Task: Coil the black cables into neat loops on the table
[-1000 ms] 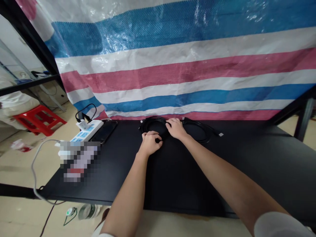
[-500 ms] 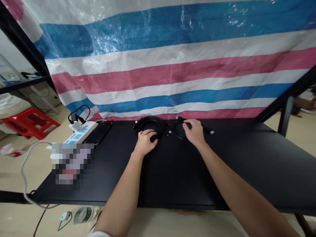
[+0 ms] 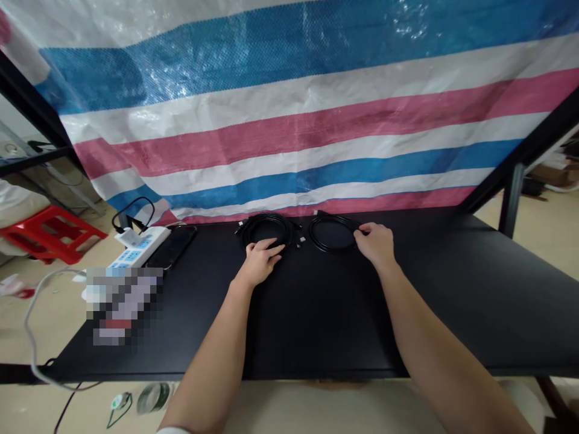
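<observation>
Spreading loosely over the near rim of the left coil of black cable with the left hand, fingers extended and parted, not clenched, apparently laid on the loops rather than wrapped around them. Meeting the right edge of the right coil with the right hand, thumb and fingertips close together; impossible to tell from this view whether pinching a strand or only touching. Best to use a light, flat left touch, enough to steady the loops without squashing or dragging them. On the right, better to handle the outer strands together, pressing gently inward so as not to pull the ring into an oval or spring a loop free. Worth minding the pale connector end in the gap between the coils, probably easy to snag on a neighbouring loop. Farther out, both coils flat near the back edge of the black table, side by side and apart, just in front of the hanging striped sheet. Well to the left on the same top, a dark phone beside a white power strip; beyond, on the floor, a red stool.
</observation>
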`<control>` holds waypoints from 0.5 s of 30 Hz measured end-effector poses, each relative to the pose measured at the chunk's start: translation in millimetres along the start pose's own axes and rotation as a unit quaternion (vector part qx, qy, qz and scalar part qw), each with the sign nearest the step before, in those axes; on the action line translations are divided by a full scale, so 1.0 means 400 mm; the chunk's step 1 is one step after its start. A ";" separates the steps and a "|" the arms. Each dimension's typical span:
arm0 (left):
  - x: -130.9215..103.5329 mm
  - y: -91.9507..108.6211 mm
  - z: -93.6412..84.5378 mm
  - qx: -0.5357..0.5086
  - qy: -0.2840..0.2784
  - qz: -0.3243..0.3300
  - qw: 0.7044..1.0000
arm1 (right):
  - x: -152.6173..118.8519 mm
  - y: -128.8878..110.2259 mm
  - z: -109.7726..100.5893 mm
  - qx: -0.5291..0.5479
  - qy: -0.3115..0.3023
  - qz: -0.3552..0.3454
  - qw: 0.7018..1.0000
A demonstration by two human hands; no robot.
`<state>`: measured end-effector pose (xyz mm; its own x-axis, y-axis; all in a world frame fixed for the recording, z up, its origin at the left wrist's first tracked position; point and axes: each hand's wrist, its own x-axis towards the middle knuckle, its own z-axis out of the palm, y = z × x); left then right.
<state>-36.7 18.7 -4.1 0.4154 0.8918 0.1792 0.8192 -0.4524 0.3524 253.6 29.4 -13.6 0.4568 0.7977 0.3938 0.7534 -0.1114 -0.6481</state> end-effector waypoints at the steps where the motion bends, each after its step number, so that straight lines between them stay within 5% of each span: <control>1: 0.002 0.004 0.001 0.008 -0.007 0.001 1.000 | -0.001 -0.002 0.001 -0.001 -0.006 -0.001 1.000; 15: 0.016 0.015 0.001 -0.026 0.112 -0.081 0.990 | -0.003 0.002 0.023 0.047 -0.006 -0.041 0.998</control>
<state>-29.0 21.8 -1.0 0.1768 0.9331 0.3130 0.8442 -0.3073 0.4392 249.5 33.7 -20.5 0.3903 0.8084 0.4406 0.7392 0.0101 -0.6734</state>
